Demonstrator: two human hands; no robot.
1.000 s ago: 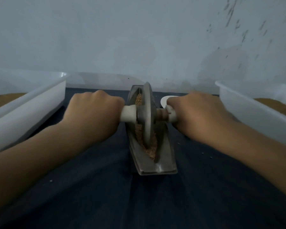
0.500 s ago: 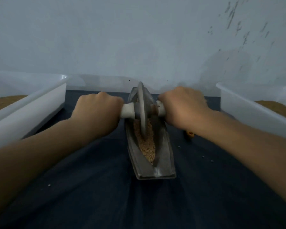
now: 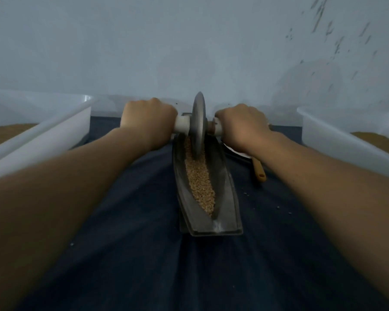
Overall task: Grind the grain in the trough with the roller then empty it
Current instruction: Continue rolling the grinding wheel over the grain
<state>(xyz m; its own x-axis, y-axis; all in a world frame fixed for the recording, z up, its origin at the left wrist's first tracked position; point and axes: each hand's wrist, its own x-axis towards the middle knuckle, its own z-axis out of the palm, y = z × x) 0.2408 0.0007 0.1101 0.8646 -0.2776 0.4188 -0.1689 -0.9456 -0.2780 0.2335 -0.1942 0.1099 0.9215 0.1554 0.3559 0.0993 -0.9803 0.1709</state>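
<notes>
A long grey metal trough (image 3: pixel 225 212) lies lengthwise on the dark cloth, holding tan grain (image 3: pixel 199 182) along its groove. A grey disc roller (image 3: pixel 198 124) stands upright in the trough's far end, on a white axle handle. My left hand (image 3: pixel 147 124) grips the handle's left end and my right hand (image 3: pixel 240 129) grips its right end. Both arms reach forward on either side of the trough.
A white plastic tub (image 3: pixel 43 140) with brown grain stands at the left, and another white tub (image 3: pixel 337 140) with grain at the right. A white dish edge (image 3: pixel 235 152) and a yellow-handled tool (image 3: pixel 259 171) lie right of the trough. A pale wall rises behind.
Both hands have pushed the roller away from me, from the middle of the trough to its far end, uncovering the grain in the near half.
</notes>
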